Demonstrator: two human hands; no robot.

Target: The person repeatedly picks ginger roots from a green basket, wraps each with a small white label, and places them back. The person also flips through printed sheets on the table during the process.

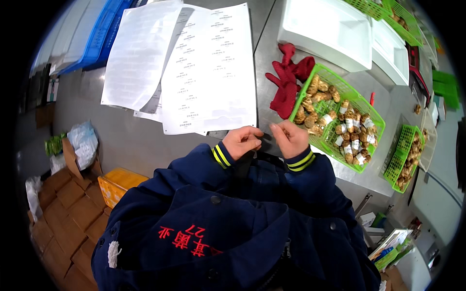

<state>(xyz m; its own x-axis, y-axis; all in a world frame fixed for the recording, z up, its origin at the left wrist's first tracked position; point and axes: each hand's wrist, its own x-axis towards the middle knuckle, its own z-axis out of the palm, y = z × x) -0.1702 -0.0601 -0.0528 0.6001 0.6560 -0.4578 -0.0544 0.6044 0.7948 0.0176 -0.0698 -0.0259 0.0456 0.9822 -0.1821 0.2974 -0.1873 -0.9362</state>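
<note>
My left hand (pixel 241 141) is at the table's near edge, just below a white sheet of printed labels (pixel 208 77). Its fingers are curled, with thumb and index pointing inward. Facing it, my right hand (pixel 291 139) is closed in a pinch; anything held there is too small to make out. A narrow gap with a dark patch separates the hands. Right of them sits a divided green basket (pixel 310 138) of brown, scaly mushrooms. Mushrooms in its near compartment (pixel 357 127) wear white paper bands; most in the other compartment (pixel 310 104) are bare.
Red knitted gloves (pixel 286 80) lie against the basket. More printed sheets (pixel 141 58) overlap on the left of the metal table (pixel 160 150). White trays (pixel 330 31) stand behind, a blue crate (pixel 104 43) far left, and another green basket (pixel 404 155) far right. A yellow box (pixel 119 184) stands lower left.
</note>
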